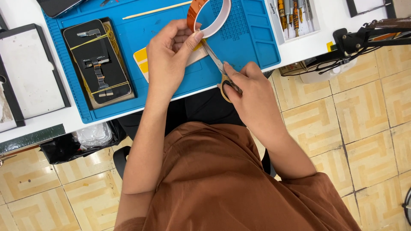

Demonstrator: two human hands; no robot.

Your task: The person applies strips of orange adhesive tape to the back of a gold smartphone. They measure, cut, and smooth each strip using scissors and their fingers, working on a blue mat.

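Observation:
My left hand (171, 55) holds a roll of amber tape (209, 15) with a white inner core, pinching its free end between thumb and fingers above the blue work mat (252, 47). My right hand (250, 90) grips small scissors (218, 70) with yellowish handles; their blades point up to the tape end at my left fingertips. An opened phone (97, 62), bound with yellow rubber bands, lies on a dark tray at the mat's left.
A yellow and white card (141, 62) lies under my left hand. A thin wooden stick (156, 10) rests at the mat's top. A tool holder (293, 15) stands at the right, black trays (30, 72) at the left, a black arm stand (364, 38) far right.

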